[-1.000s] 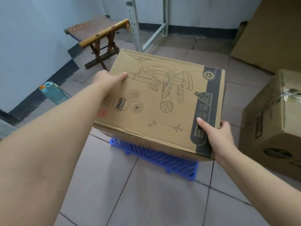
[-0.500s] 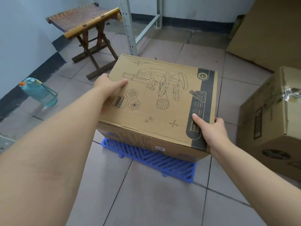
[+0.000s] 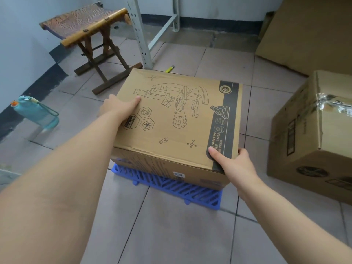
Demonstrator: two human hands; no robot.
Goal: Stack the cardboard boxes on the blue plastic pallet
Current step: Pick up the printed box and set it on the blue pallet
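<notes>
A closed cardboard box (image 3: 177,119) printed with a line-drawn microscope and a dark side band sits over the blue plastic pallet (image 3: 171,185) on the tiled floor; a second taped cardboard box (image 3: 312,134) stands nearby at right.

single head view, worn on the person's head, looking forward and steeply down over both forearms, which run in from the bottom corners. wide-angle, straight lines bow toward the edges. near range: the left hand (image 3: 119,107) and right hand (image 3: 231,161) sit mid-frame on the microscope box (image 3: 177,119), with the blue pallet (image 3: 171,187) just under its near edge. tiled floor (image 3: 171,235) fills the lower half. far edge of view reaches the wall base, with a folding stool (image 3: 91,33) top left and a second cardboard box (image 3: 312,134) at the right edge. no second view to overlap.
</notes>
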